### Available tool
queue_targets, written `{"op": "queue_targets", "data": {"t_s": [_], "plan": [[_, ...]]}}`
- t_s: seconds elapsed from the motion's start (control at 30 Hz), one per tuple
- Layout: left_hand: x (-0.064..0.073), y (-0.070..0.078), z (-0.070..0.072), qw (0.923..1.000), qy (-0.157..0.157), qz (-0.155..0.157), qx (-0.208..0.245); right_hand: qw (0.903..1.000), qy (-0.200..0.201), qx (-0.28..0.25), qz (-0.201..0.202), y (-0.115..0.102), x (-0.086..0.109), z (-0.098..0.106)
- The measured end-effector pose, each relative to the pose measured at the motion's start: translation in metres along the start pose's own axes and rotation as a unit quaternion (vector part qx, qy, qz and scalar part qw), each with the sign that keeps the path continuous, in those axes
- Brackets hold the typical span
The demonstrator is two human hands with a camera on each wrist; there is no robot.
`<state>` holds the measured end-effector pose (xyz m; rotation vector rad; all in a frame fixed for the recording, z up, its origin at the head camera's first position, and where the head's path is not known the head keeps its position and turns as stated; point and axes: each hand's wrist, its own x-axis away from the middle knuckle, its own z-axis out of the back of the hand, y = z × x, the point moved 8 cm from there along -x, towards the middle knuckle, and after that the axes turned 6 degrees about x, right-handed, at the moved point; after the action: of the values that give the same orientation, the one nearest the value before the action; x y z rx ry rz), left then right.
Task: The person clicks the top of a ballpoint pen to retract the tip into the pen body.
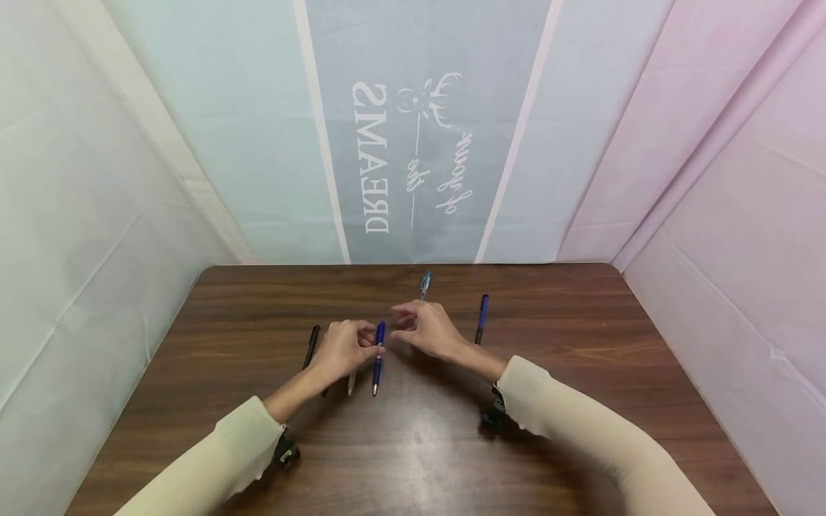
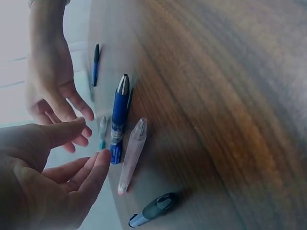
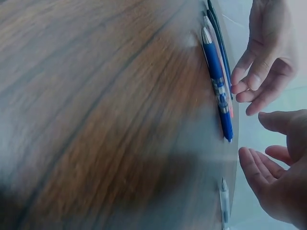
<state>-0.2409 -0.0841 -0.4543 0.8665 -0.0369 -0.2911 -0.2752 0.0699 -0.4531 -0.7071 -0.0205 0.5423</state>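
Observation:
A blue pen (image 1: 378,369) with a silver tip lies on the table between the two hands. The left hand (image 1: 345,347) hovers beside it, its thumb and fingers parted with nothing between them in the left wrist view. Under that hand is a pale pinkish pen (image 2: 133,155), partly hidden from the head camera. On its outer side rests a black pen (image 1: 312,345). My right hand (image 1: 431,331) is just right of the blue pen, thumb apart from loosely bent fingers, holding nothing. Beyond it lies a clear pen with a teal cap end (image 1: 424,284).
A blue and black pen (image 1: 482,315) lies to the right, partly behind the right wrist. The brown wood-grain table (image 1: 413,444) meets a printed cloth backdrop (image 1: 413,143) at its far edge. Pale cloth walls stand on both sides.

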Motion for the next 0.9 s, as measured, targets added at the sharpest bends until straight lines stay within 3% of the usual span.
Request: {"op": "queue_targets", "data": {"t_s": [0.37,0.9], "plan": [[-0.019,-0.001,0.007,0.9998,0.009,0.005,0.018,0.9999,0.015,-0.001,-0.003,0.019,0.001,0.019],[-0.05,0.003,0.002,0.9961,-0.01,0.051,0.071,0.9989,0.034,0.012,-0.032,0.047,-0.008,0.043]]}}
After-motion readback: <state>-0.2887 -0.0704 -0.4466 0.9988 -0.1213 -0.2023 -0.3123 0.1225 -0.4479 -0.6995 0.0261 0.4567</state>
